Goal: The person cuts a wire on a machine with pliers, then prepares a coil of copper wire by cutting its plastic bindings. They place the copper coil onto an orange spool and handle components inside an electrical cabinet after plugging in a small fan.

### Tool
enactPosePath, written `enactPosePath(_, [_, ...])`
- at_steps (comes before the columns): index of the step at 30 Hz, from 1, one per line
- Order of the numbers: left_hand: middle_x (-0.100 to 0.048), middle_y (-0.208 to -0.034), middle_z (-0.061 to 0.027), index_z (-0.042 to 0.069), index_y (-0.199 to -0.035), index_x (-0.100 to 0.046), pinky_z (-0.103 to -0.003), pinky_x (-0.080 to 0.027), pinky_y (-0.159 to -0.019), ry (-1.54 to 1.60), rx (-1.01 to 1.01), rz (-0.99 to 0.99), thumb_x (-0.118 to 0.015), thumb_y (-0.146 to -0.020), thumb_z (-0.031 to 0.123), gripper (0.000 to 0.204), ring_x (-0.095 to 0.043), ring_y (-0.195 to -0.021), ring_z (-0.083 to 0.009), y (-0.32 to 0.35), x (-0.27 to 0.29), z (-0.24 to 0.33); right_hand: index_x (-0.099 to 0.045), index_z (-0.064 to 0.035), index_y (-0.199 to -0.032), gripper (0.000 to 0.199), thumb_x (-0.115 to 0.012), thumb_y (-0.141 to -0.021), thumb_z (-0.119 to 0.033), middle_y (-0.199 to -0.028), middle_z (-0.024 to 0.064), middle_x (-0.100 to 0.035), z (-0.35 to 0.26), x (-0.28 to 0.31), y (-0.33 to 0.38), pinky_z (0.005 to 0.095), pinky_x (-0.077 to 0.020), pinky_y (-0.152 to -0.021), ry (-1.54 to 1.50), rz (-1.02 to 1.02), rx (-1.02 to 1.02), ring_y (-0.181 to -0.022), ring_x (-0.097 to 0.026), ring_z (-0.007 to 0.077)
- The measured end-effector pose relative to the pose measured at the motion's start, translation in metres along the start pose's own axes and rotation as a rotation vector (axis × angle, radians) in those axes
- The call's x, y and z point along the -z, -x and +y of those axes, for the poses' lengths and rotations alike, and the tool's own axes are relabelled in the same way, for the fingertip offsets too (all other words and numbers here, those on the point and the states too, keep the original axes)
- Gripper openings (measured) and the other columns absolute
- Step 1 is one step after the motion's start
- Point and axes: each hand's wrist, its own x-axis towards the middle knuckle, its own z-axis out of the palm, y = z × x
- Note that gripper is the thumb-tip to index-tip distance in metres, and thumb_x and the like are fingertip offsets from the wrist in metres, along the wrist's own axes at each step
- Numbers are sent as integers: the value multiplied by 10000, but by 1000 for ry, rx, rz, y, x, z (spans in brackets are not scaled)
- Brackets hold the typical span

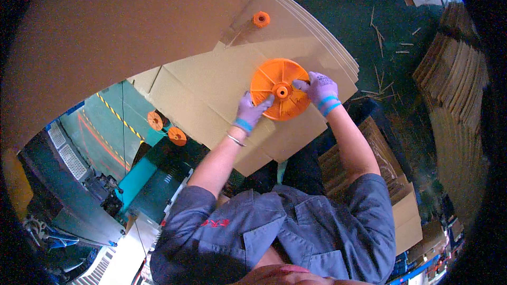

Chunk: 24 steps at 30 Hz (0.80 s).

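left hand [249, 112] pinching spool [280, 89] rim, steadying | right hand [318, 88] clasping opposite rim, fingertips toward hub | cardboard [211, 95] beneath, supporting | small spool [261, 19] beyond

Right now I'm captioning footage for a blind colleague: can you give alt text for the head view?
Two gloved hands, left hand and right hand, grip an orange spoked plastic disc by its rim over flattened cardboard sheets. A smaller orange hub lies on the cardboard farther away.
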Motion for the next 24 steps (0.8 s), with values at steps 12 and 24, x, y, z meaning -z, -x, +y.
enactPosePath(12, [-661,-977,-65,-5,-1052,-601,-294,-508,-771,192,0,423,-700,-762,29,309,-622,-855,-154,-3,-26,-47,-536,-158,-1199,458,-555,-841,-443,-1131,133,-574,-77,67,-106,433,-487,-816,196,500,568,-989,-573,346])
enactPosePath(24, [-688,-878,-94,10,-966,-654,-328,-498,-705,104,-56,389,-752,-752,217,314,-641,-780,-190,-9,-24,-41,-522,-160,-1164,462,-659,-723,-168,-1062,127,-541,-44,22,3,414,-468,-819,-57,299,859,-954,-528,341])
